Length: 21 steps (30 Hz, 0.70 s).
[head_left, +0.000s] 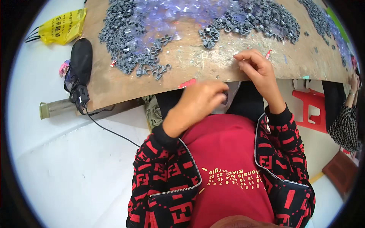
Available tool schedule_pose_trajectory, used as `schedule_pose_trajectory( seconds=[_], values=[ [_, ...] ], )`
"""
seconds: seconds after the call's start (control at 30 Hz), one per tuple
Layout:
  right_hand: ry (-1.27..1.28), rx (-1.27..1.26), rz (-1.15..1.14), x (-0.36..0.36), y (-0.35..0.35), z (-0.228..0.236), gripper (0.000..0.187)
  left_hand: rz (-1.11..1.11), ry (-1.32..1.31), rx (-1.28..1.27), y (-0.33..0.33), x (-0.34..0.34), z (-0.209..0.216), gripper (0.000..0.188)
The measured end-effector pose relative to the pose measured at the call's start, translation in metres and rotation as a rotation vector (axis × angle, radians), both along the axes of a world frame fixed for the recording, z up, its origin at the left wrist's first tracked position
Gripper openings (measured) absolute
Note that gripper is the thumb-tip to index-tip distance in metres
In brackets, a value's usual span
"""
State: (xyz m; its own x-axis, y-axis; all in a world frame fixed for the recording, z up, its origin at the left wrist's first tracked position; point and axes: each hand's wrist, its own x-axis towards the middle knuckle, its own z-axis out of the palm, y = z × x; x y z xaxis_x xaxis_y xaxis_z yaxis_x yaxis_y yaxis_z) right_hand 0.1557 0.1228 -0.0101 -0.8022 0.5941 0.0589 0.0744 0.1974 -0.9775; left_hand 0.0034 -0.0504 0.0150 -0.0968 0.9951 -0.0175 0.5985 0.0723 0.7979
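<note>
My left hand (pixel 200 102) is over my lap, just off the table's near edge, slightly blurred. Its fingers are closed, and a small dark grey piece (pixel 226 98) shows at their tips; its shape is unclear. My right hand (pixel 260 69) is raised at the near edge of the table, fingers curled and thumb drawn close to the index finger. Nothing shows between those fingertips. Beyond both hands lie heaps of grey plastic clips (pixel 262 19), with clear bluish plastic pieces (pixel 171 15) among them. A pale see-through sheet or bag (pixel 232 93) is partly visible on my lap.
The wooden table (pixel 197 64) carries a red scrap (pixel 187 83) near its edge. To the left are a black cable-fitted device (pixel 81 60), a yellow bag (pixel 64 26) and a table leg (pixel 57 109). At right stand a red stool (pixel 310 108) and another person's arm (pixel 353 91).
</note>
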Motion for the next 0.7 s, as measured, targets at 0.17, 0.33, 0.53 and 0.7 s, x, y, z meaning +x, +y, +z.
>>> schedule_pose_trajectory(
  seconds=[0.17,0.33,0.53,0.7],
  values=[
    [-0.007,0.473,-0.077,-0.042,0.009,-0.003,0.023,0.444,0.363,0.292,0.026,-0.077,0.005,0.014],
    [-0.032,0.845,-0.118,-0.068,0.016,-0.019,0.023,0.412,0.818,0.485,0.055,-0.111,-0.016,0.016],
    [0.013,0.849,-0.117,-0.08,0.021,-0.018,0.012,0.429,0.824,0.436,0.056,-0.125,-0.029,0.018],
    [0.026,0.789,-0.112,-0.076,0.021,-0.022,0.007,0.546,0.541,0.475,0.04,-0.104,-0.014,0.012]
  ],
)
